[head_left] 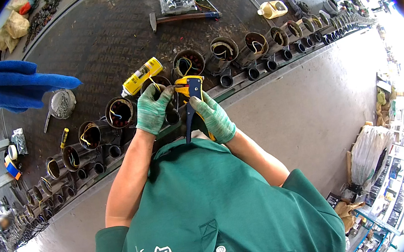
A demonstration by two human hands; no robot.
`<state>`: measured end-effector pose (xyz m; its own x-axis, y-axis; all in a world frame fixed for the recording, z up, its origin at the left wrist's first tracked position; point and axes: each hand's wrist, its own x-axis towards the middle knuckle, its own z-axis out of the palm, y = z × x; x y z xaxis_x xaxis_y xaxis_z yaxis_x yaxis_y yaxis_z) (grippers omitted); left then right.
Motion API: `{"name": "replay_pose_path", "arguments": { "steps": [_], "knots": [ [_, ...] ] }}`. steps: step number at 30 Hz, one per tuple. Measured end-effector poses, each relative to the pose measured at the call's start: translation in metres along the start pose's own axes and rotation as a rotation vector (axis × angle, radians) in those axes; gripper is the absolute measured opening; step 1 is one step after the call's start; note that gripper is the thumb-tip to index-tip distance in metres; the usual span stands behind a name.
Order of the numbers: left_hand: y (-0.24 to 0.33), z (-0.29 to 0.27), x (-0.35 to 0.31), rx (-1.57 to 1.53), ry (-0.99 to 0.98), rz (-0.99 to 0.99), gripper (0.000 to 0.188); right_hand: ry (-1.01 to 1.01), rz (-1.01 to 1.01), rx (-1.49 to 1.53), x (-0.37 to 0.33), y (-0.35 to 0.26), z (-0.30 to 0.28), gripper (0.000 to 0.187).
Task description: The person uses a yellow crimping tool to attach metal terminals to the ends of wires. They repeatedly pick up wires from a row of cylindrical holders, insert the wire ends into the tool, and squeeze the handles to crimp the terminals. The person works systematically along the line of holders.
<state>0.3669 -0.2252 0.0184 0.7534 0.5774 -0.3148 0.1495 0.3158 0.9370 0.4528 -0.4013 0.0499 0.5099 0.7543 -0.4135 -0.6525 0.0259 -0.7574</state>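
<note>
My right hand (217,120), in a green knit glove, is wrapped round the handles of a yellow and dark-blue wire stripper (192,84). The stripper's head points away from me, over the row of motor housings. Beside it, my gloved left hand (152,113) is closed in a pinch on a thin wire at the side of the jaws. That wire's end is too small to make out. Right behind the left hand stands an open black cylindrical housing (158,81) with a yellow wire rising from it. Another housing (188,63) with wires inside sits just beyond the stripper.
Similar housings (120,112) line the table edge both ways. A yellow spray can (141,76) lies behind my left hand. Farther back are a hammer (183,17), a tub of metal parts (176,0) and a bottle (272,9). A screwdriver (64,138) and blue cloth (20,85) are at left.
</note>
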Motion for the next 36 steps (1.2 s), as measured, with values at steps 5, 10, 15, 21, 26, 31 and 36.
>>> {"name": "replay_pose_path", "arguments": {
  "steps": [5,10,15,21,26,31,36],
  "knots": [
    [0.001,0.0,-0.001,-0.05,0.002,-0.018,0.02,0.003,-0.002,-0.014,-0.002,-0.004,0.006,0.046],
    [0.003,0.0,-0.001,-0.034,-0.002,-0.02,0.02,0.027,-0.049,-0.019,0.004,0.008,0.0,0.045],
    [0.005,-0.001,-0.003,-0.005,-0.012,-0.013,0.019,0.032,0.077,-0.003,0.003,-0.006,-0.004,0.042],
    [0.007,0.001,-0.004,0.01,0.002,0.006,0.019,-0.017,0.021,0.263,-0.007,-0.019,-0.011,0.04],
    [0.027,-0.01,-0.005,0.153,-0.137,0.113,0.027,0.06,-0.035,0.247,-0.018,-0.03,-0.038,0.043],
    [0.075,0.005,0.022,1.028,0.147,0.629,0.028,0.092,-0.125,0.249,-0.015,-0.028,-0.078,0.049],
    [0.096,0.046,0.071,1.615,-0.358,0.905,0.026,0.037,-0.124,0.224,-0.021,-0.048,-0.072,0.044]
  ]
}}
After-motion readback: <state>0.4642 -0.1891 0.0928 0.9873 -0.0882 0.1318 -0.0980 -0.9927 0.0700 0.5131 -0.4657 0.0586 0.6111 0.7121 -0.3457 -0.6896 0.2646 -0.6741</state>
